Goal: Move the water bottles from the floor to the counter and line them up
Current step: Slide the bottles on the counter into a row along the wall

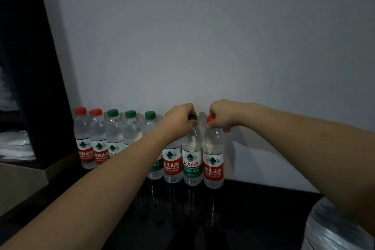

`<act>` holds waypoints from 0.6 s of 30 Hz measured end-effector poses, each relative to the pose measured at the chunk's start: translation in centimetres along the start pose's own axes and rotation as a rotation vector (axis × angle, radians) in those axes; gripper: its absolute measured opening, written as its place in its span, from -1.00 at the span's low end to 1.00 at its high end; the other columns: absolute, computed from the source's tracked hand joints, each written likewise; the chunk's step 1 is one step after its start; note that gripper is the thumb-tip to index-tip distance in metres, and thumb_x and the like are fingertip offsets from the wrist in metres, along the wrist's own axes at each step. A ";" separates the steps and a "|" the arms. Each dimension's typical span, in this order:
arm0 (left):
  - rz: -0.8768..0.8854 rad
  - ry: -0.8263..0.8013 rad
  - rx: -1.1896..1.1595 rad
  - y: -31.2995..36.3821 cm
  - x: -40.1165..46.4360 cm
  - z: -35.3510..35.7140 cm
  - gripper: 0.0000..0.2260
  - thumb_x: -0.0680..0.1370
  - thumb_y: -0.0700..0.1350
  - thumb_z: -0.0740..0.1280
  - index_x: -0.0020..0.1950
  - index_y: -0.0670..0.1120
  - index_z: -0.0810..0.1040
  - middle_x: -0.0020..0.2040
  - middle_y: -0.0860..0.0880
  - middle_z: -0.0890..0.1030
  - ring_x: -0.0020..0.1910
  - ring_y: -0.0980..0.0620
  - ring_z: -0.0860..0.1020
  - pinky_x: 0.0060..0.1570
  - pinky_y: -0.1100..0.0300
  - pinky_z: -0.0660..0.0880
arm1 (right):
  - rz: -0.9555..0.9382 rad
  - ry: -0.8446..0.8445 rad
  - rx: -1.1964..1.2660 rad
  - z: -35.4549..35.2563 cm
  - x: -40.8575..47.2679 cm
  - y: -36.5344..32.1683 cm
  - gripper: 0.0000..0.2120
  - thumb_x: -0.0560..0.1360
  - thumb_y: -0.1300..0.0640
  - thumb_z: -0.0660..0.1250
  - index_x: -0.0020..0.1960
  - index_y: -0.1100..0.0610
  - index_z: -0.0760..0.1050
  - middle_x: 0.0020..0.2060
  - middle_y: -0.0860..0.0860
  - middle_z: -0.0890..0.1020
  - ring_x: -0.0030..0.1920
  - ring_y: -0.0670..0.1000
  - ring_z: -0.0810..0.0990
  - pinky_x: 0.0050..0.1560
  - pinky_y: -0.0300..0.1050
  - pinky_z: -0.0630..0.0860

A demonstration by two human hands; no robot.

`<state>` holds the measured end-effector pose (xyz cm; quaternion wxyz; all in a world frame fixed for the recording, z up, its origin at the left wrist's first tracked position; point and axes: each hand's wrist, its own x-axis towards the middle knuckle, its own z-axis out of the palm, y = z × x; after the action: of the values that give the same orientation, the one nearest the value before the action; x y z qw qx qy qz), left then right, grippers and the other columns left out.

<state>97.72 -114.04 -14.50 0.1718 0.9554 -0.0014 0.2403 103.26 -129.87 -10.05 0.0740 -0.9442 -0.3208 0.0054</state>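
Centrally, low in the frame, your left hand [178,116] grips the green cap and neck of a clear plastic water bottle with a green label [192,160], fingers curled over its top. Just to the right, your right hand [223,114] pinches the red cap of a clear plastic water bottle with a red label [213,160]. Both bottles stand upright on the glossy black counter [253,209], touching side by side at the right end of a row along the pale grey wall [203,36].

Leftward, the row includes a red-labelled bottle [172,165] beside the green one, a bottle partly hidden by your left forearm [155,170], three green-capped bottles [114,132] and two red-capped bottles [83,138] at the left end. All stand upright, close together.

At lower right, a large translucent water jug [332,227] shows in part. At left, a dark vertical panel [30,67] borders the wall, with a beige surface [18,184] below it.
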 end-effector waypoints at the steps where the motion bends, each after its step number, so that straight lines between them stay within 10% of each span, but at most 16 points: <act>1: -0.003 0.002 -0.001 0.0 0.0 0.1 -0.86 0.54 -0.10 0.40 0.06 -0.09 0.52 0.02 -0.09 0.62 0.00 -0.10 0.56 0.08 -0.05 0.54 | 0.009 -0.001 -0.002 0.2 0.0 0.1 -0.66 0.50 0.01 0.40 -0.01 0.32 0.51 -0.35 0.17 0.66 -0.37 0.09 0.68 -0.29 -0.05 0.65; 13: 0.038 0.015 0.050 -0.6 -0.3 0.9 -0.80 0.59 -0.08 0.34 0.18 -0.10 0.49 0.10 -0.10 0.61 0.06 -0.11 0.56 0.05 0.04 0.50 | 0.105 -0.061 -0.087 0.0 -0.5 -0.3 -0.65 0.54 -0.03 0.34 -0.14 0.28 0.47 -0.35 0.17 0.64 -0.36 0.11 0.66 -0.24 -0.09 0.62; 18: -0.015 0.078 -0.026 1.2 -2.4 -2.3 -0.61 0.62 0.01 0.29 0.40 -0.11 0.42 0.32 -0.09 0.50 0.17 -0.06 0.53 0.15 0.07 0.48 | 0.098 0.039 -0.127 -3.7 -5.8 -0.6 -0.47 0.51 -0.12 0.33 0.21 0.33 0.49 -0.02 0.21 0.66 -0.06 0.18 0.65 -0.07 -0.05 0.57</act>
<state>94.43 -114.56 -13.31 0.1862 0.9429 0.0095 0.2761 98.47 -133.44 -6.48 0.0195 -0.9615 -0.2724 -0.0296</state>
